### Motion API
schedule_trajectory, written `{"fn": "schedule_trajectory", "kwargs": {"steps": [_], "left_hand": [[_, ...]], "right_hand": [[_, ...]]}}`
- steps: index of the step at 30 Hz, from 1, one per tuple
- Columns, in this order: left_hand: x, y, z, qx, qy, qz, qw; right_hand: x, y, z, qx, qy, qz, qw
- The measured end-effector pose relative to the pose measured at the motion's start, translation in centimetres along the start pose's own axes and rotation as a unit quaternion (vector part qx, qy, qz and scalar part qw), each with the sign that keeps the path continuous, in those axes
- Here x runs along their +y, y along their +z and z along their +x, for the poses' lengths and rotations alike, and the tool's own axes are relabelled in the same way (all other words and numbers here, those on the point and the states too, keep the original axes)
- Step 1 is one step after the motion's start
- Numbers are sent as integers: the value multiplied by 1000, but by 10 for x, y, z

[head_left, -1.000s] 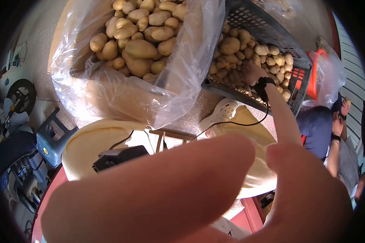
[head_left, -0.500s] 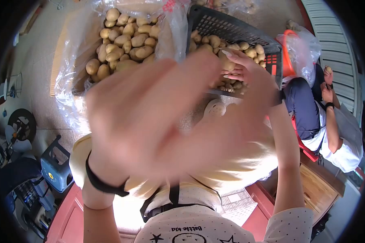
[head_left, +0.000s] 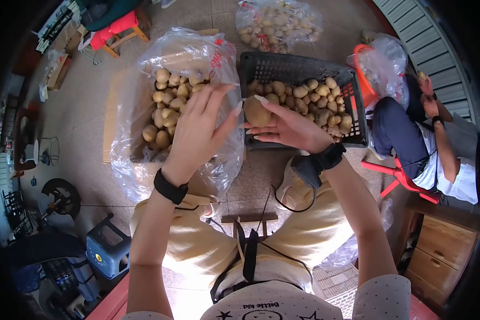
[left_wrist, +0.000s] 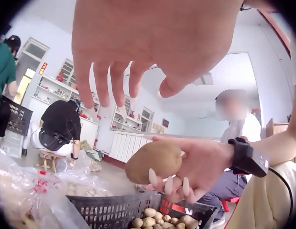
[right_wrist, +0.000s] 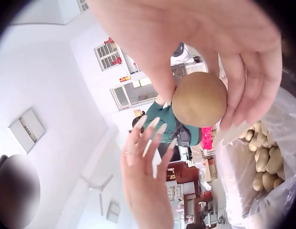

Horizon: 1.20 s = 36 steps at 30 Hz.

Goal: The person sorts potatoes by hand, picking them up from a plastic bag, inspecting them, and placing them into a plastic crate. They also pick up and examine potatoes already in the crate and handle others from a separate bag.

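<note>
Head view shows the right hand (head_left: 290, 128) with its grip curled round a single potato (head_left: 256, 111), lifted above the near edge of the black crate (head_left: 304, 66) of potatoes. The left hand (head_left: 200, 128) hovers just beside it, grip released, fingers straight and spread, over the clear plastic bag (head_left: 138, 160) of potatoes on the floor. The hands do not touch

Your left hand (left_wrist: 157, 43) hangs with spread fingers above your right hand (left_wrist: 198, 167), which holds a brown oval potato (left_wrist: 153, 162) over a black plastic crate (left_wrist: 114, 212) of small potatoes.
</note>
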State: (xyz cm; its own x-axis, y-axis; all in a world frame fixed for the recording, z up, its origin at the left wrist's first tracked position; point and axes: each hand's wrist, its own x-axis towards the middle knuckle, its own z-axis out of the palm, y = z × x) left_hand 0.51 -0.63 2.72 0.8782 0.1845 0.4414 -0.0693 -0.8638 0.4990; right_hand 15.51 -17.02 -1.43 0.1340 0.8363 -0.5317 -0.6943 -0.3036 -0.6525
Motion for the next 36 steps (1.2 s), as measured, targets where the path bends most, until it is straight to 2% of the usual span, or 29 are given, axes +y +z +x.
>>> {"fn": "schedule_trajectory", "kwargs": {"steps": [4, 5, 9, 11, 14, 21, 23, 27, 30, 32, 33, 35, 36], "left_hand": [[-7, 6, -10, -57, -51, -22, 997], [-7, 9, -12, -71, -67, -48, 994], [-3, 16, -18, -106, -59, -26, 992], [-4, 19, -20, -110, -42, -26, 993], [-3, 17, -19, -127, -49, -23, 990], [-4, 17, -19, -141, -61, -75, 985], [-3, 18, -19, -129, -63, -91, 986], [-4, 18, -20, -144, -52, -91, 984], [-4, 20, -21, -148, -52, -61, 986], [-5, 21, -22, -125, -106, -52, 985], [-8, 23, -23, -125, -106, -52, 985], [-14, 27, -24, -99, -219, -159, 958], [-14, 27, -24, -100, -219, -158, 958]], "right_hand": [[13, 3, 10, -32, 43, 19, 998], [16, 4, 10, -11, 52, 20, 998], [26, 2, 15, -13, 36, 49, 998], [26, -1, 15, -103, 49, 59, 992], [35, -5, 21, -142, 33, 53, 988], [48, -5, 24, -136, 21, 67, 988], [40, 3, 18, -92, 30, 32, 995], [37, 14, 14, -89, 33, 1, 996], [34, 18, 13, -57, 41, -12, 997], [30, 15, 14, -84, 59, -64, 993], [27, 15, 13, -84, 59, -65, 993], [19, 15, 8, -3, 40, -125, 991], [22, 11, 9, -4, 39, -124, 991]]}}
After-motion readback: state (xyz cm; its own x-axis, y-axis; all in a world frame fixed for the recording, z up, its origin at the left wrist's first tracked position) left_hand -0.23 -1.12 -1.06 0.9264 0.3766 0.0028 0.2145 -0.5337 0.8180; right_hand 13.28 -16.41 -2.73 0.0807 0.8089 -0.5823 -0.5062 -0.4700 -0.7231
